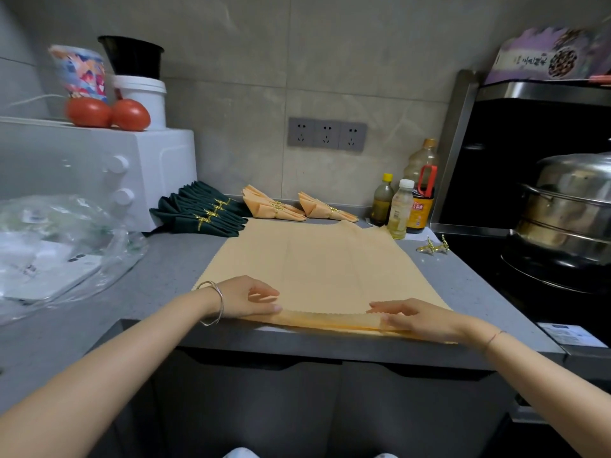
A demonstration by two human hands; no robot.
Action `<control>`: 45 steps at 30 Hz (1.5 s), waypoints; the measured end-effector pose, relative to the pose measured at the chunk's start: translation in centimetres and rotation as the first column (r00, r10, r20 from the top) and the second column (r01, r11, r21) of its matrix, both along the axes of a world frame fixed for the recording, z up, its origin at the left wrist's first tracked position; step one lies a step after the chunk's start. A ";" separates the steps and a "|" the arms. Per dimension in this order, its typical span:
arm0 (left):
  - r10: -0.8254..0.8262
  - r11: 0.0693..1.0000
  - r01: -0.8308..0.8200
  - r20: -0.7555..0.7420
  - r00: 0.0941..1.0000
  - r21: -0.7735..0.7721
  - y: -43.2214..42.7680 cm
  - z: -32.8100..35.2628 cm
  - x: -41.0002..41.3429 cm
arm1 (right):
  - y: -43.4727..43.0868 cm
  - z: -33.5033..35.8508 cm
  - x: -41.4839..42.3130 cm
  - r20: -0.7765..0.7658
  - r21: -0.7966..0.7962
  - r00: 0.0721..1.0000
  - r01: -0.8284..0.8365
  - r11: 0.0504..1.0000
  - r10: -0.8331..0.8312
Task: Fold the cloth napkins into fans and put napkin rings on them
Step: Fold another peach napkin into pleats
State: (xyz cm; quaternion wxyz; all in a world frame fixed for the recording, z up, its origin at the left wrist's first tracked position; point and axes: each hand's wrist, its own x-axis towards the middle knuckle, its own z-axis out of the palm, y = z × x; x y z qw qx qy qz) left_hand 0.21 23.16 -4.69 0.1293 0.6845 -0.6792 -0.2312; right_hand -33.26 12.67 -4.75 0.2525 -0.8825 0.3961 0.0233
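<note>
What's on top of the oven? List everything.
Two tomatoes in front; behind them a patterned cup and a white tub, with a black pot stacked on the tub. The tomatoes cover the cup's and tub's bases; the containers' insides are hidden.

- The steamer pot [568, 206] is cut off by the right edge.
- The purple box [545, 57] also runs past the right edge, and its print is too blurred to read.
- The plastic bag [66, 246] is cut by the left edge, its contents a blur.
- The left hand [246, 297] and right hand [420, 317] hide parts of the orange napkin's [314, 266] folded near edge.
- The dark green napkins [201, 213] overlap, so their count is unclear.
</note>
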 end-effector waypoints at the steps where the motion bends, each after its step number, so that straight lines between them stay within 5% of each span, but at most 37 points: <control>1: 0.006 1.000 -0.006 -0.011 1.000 0.001 -0.1 -0.1 0.1 | 0.0 -0.1 -0.1 0.006 -0.019 1.000 -0.003 1.000 0.003; 7: -0.024 0.998 0.028 0.076 0.997 -0.055 -0.3 -0.2 0.2 | -0.4 -0.5 -0.6 0.174 -0.130 0.983 0.083 0.988 -0.060; 13: 0.022 0.996 -0.006 0.182 0.983 -0.087 -0.7 0.9 1.6 | -0.6 0.5 -1.7 0.057 -0.206 0.997 -0.036 0.978 0.049; 17: -0.019 0.994 0.030 0.107 0.994 -0.104 -1.2 2.5 2.0 | -1.8 3.3 -2.9 0.021 -0.090 0.999 0.036 0.995 -0.034; 23: -0.121 0.920 0.114 -0.003 0.993 0.375 -1.3 7.3 1.9 | -2.4 7.9 -4.4 -0.140 0.249 0.975 0.201 0.948 -0.170; 26: -0.155 0.855 0.202 -0.136 0.978 0.477 -1.6 9.2 2.3 | -3.4 9.3 -5.2 -0.068 0.368 0.991 0.131 0.921 -0.114; 30: -0.092 0.935 0.111 -0.071 0.993 0.336 -4.2 8.9 3.5 | -5.3 8.7 -4.5 0.063 0.373 0.991 0.087 0.924 -0.119; 34: 0.034 0.988 -0.050 0.114 0.993 0.145 -7.9 6.0 5.2 | -9.2 5.7 -2.0 0.070 0.155 0.979 0.177 0.972 -0.189; 40: 0.272 0.955 -0.252 0.123 0.954 -0.156 -12.2 0.8 6.1 | -14.6 1.5 0.4 0.059 -0.229 0.979 0.205 0.952 -0.196; 45: 0.360 0.917 -0.308 0.192 0.913 -0.253 -14.6 -0.4 5.7 | -16.7 0.3 1.4 0.121 -0.332 0.950 0.311 0.891 -0.286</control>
